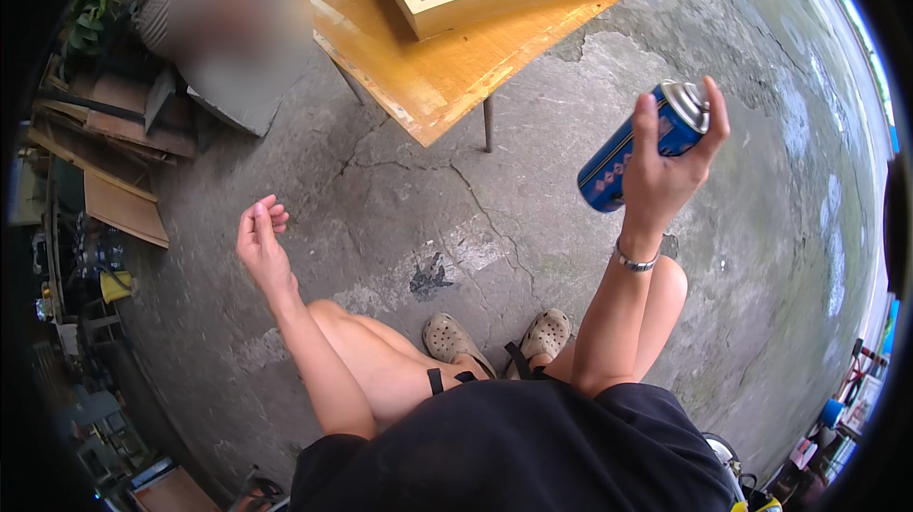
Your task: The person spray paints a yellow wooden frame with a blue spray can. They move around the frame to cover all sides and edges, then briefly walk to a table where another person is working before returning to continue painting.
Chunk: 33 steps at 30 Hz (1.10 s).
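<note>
- Dark shirt (514,445) is sitting nearest, this side of table (399,65).
- My R hand (670,155) is clamping tilted blue can (609,165), R of table's near corner.
- Can's prob. handling light, stiff, slick; I'm favouring upper wall.
- L hand (263,246) is hanging empty, part-curled, L of table.

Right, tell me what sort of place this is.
Probably an outdoor yard used for work or storage: it has cracked grey concrete ground, leafy green plants at the upper left, and a pile of flat brown wooden boards below them.
</note>
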Each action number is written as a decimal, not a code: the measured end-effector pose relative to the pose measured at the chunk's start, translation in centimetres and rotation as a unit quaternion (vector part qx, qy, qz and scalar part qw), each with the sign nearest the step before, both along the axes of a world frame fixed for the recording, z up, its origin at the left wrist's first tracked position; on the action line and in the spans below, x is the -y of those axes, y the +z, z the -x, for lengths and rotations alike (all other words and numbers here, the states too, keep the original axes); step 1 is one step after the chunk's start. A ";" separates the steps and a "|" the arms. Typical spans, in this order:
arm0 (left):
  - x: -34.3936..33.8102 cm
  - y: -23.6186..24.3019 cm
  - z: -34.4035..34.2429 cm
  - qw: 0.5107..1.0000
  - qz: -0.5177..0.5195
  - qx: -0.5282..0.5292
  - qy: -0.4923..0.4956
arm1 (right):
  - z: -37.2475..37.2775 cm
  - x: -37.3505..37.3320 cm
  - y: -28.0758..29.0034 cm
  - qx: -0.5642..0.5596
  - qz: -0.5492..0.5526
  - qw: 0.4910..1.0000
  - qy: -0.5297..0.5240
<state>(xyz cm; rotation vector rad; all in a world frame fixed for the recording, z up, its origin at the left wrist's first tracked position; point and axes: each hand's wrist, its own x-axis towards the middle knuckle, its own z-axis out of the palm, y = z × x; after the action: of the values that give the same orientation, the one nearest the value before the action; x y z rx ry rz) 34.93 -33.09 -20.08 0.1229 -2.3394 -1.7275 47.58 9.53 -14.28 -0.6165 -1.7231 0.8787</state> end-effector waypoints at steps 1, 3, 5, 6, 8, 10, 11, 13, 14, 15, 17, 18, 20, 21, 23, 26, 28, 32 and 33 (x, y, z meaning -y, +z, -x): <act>-0.1 0.1 0.2 1.000 -0.003 0.000 0.000 | 0.1 0.8 -0.2 0.005 -0.017 1.000 0.018; -0.1 0.0 0.3 1.000 -0.007 0.002 0.000 | 0.2 3.7 -0.1 0.005 -0.048 0.996 0.081; -0.7 -0.2 0.4 1.000 -0.018 0.001 -0.004 | 0.0 7.1 0.0 0.014 -0.093 0.983 0.160; -0.7 -0.3 0.5 1.000 -0.018 -0.001 -0.005 | -0.1 9.0 0.1 0.014 -0.103 0.972 0.211; -0.7 0.0 0.7 1.000 -0.016 -0.007 -0.004 | -0.8 12.3 1.9 0.036 -0.096 0.947 0.303; -0.8 0.1 0.7 1.000 -0.009 -0.002 -0.002 | -0.4 14.2 1.6 -0.007 -0.059 0.937 0.344; -0.9 0.3 0.7 1.000 -0.007 -0.001 0.000 | -0.1 13.8 1.4 0.000 -0.064 0.942 0.329; -0.9 0.4 0.6 1.000 -0.006 -0.002 0.003 | 0.6 12.0 1.1 0.015 -0.075 0.951 0.300; -1.0 0.4 0.4 1.000 -0.006 -0.002 0.005 | 1.4 10.3 0.9 -0.005 -0.109 0.958 0.266; -0.8 0.3 0.4 1.000 -0.003 -0.001 0.004 | 2.1 8.8 0.4 -0.014 -0.113 0.965 0.235; -0.4 -0.3 0.4 1.000 0.000 0.003 -0.001 | 2.6 5.1 -0.1 -0.011 -0.104 0.979 0.178; -0.4 -0.2 0.3 1.000 0.006 0.003 0.003 | 2.6 3.3 -0.3 -0.006 -0.082 0.985 0.154; -0.8 -0.3 0.1 1.000 0.014 0.004 0.005 | 2.5 -0.6 -0.8 0.006 -0.039 0.993 0.107; -0.5 -0.5 0.1 1.000 0.018 0.003 0.010 | 2.5 -2.3 -0.8 0.018 -0.061 0.996 0.068; 0.7 -0.5 0.3 0.999 0.030 0.001 0.019 | 3.0 -5.3 -1.1 0.012 -0.043 0.998 0.044; 0.6 -0.6 0.0 0.999 0.034 0.002 0.010 | 3.4 -11.1 -2.2 0.017 -0.100 0.995 -0.015; 0.2 -1.1 0.1 1.000 0.022 0.006 0.006 | 3.0 -14.7 -2.1 0.018 -0.115 0.990 -0.074; -0.1 -1.0 0.4 1.000 0.019 0.001 -0.004 | 2.0 -14.3 -0.7 0.031 -0.085 0.988 -0.125; -0.2 -0.9 0.4 1.000 0.019 0.004 -0.003 | 1.8 -13.1 -0.9 0.028 -0.078 0.993 -0.087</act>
<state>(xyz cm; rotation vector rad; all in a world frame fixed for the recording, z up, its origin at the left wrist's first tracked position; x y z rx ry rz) 34.50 -32.89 -21.00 0.1159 -2.3792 -1.6885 45.78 22.60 -15.19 -0.6809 -1.7389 0.6035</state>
